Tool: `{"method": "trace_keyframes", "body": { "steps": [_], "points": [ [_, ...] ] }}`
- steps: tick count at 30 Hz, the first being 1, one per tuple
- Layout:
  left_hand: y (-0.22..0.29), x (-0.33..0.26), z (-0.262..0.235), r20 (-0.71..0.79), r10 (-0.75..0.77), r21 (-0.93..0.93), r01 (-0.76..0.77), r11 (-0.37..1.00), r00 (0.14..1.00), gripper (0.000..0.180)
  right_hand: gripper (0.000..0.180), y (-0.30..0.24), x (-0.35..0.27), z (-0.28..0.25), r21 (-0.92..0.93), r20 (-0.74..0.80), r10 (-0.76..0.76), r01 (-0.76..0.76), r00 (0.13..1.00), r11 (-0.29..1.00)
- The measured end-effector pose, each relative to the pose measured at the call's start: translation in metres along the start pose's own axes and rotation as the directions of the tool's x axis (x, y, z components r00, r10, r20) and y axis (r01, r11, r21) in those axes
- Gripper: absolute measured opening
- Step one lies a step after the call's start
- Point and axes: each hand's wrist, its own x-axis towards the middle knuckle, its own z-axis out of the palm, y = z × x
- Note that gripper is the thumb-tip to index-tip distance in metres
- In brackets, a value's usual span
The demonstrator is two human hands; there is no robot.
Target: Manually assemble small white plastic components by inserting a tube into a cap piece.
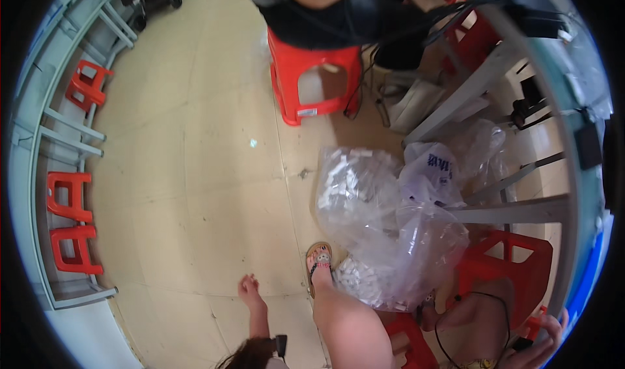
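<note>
Low in the frame, the left hand point(248, 284) hangs over bare floor point(195, 174) with fingers loosely curled, holding nothing. The right hand point(543, 343), at the lower right edge, curls around a small dark object point(522, 343) on a black cable point(485, 295). Between them, clear plastic bags of small white pieces point(377, 239) crowd a sandalled foot point(318, 259). Grey table legs point(501, 209) and a red stool point(514, 271) hem in the right; another red stool point(312, 82) stands at upper centre. Open floor lies left.
</note>
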Motion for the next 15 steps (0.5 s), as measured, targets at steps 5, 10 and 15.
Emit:
{"method": "trace_keyframes", "body": {
  "steps": [5,10,15],
  "points": [
    [0.095,-0.130,0.030,0.199,0.034,-0.171,0.000,0.985,0.979,0.019,0.020,0.011,-0.008,-0.044,0.786,0.072,0.041,-0.082,0.997,0.612],
    [0.174,-0.242,0.058,0.673,0.041,-0.160,0.092,0.983,0.738,0.020,0.024,-0.009,-0.013,-0.111,0.977,0.065,-0.189,-0.024,0.980,0.211],
    [0.231,-0.356,0.055,0.954,0.034,-0.089,0.176,0.980,0.297,0.019,0.026,0.009,-0.034,-0.188,0.998,-0.035,-0.095,0.041,0.995,0.052]
  ]
}}
